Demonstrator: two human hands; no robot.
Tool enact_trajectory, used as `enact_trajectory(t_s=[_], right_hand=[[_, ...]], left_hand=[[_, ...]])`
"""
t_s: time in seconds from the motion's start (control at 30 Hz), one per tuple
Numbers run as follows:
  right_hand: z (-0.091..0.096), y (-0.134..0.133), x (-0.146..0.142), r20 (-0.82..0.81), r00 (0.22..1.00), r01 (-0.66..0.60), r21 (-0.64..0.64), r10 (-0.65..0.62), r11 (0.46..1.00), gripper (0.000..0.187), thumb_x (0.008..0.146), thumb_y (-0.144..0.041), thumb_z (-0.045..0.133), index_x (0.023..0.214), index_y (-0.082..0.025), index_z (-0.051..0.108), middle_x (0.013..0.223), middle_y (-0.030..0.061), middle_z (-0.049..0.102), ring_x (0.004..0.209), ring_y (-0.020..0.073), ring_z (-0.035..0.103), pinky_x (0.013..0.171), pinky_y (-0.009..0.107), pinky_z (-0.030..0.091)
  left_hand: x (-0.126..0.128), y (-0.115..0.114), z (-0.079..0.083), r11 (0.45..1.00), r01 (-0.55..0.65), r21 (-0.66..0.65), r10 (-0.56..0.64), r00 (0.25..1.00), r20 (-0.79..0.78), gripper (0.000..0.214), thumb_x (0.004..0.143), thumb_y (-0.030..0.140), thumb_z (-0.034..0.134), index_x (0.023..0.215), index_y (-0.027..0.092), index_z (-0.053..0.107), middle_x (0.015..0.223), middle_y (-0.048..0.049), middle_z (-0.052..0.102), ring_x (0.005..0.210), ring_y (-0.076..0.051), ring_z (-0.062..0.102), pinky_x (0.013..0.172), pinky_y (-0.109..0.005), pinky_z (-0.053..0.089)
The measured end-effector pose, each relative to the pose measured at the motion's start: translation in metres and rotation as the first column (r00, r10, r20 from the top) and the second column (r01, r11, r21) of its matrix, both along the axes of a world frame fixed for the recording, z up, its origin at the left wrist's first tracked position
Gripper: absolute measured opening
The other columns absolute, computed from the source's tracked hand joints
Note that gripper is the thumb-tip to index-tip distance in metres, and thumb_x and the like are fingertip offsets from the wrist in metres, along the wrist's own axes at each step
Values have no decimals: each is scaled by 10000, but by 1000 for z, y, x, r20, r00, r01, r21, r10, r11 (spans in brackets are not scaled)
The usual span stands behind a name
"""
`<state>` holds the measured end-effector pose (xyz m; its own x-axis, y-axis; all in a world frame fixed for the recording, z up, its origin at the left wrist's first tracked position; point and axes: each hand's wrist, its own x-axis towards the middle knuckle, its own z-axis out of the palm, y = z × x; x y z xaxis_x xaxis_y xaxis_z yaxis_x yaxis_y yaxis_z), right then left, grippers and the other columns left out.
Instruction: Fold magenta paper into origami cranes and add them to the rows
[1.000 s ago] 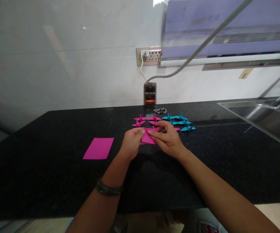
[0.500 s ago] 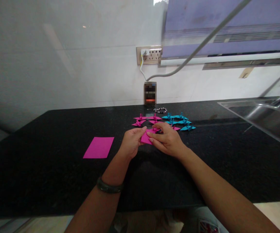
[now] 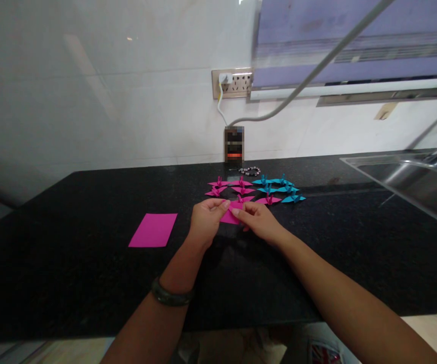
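My left hand [image 3: 205, 222] and my right hand [image 3: 261, 221] pinch a folded piece of pink paper [image 3: 229, 216] between them, just above the black counter [image 3: 89, 273]. Both hands have fingers closed on its edges. A dark bracelet sits on my left wrist. Just beyond the hands lie several folded pink paper cranes [image 3: 230, 189] and several blue paper cranes [image 3: 279, 188]. A flat pink sheet [image 3: 153, 230] lies on the counter to the left of my left hand.
A small dark device [image 3: 234, 144] and a bead bracelet [image 3: 249, 171] stand at the wall behind the cranes. A wall socket [image 3: 232, 83] has a white cable plugged in. A steel sink [image 3: 411, 177] is at the right. The counter's front edge is near my elbows.
My right hand has drawn back and lower, its fingers sliding along the pink paper toward my left hand. The paper looks smaller, more folded. The left hand has hardly moved.
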<state>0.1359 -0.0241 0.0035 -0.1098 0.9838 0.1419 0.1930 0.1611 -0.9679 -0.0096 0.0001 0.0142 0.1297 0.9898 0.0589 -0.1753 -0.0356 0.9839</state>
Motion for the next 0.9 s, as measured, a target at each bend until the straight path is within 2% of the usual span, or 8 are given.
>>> enact_trajectory(t_s=[0.13,0.37,0.6,0.77,0.9], right_hand=[[-4,0,-2,-50,998,-37,-7,36,999,303,710,-457,571,663,-160,532,553,-37,461,465,67,410,404,182,365],[-3,1,0,-85,995,-49,18,50,999,312,686,-422,612,582,-160,478,508,-54,431,449,58,389,418,185,334],[-1,0,1,-52,999,-14,-1,14,1000,342,660,-436,631,537,-154,482,459,-53,432,427,58,377,402,184,287],[-2,0,2,-80,996,-29,8,30,1000,328,655,-441,637,563,-156,503,484,-53,437,437,61,386,415,191,313],[-1,-1,1,-152,988,-44,-4,43,999,289,652,-436,642,715,-161,576,593,-34,521,490,76,440,438,198,361]], left_hand=[[0,-1,1,1000,17,-20,-17,1000,25,246,587,302,711,731,110,657,693,-49,659,594,-123,563,605,-258,442],[-1,-1,-1,998,46,-32,-45,998,38,232,628,324,679,724,115,648,647,-25,631,549,-102,525,566,-238,420],[0,-2,1,992,113,-58,-111,993,47,341,683,472,593,649,133,609,492,16,510,438,-78,422,454,-209,341],[0,0,2,999,8,-31,-7,1000,27,275,579,364,715,678,127,616,575,10,566,497,-74,466,503,-208,375],[0,0,2,997,23,-74,-19,998,64,270,576,360,717,658,126,610,559,11,562,481,-76,477,506,-222,406]])
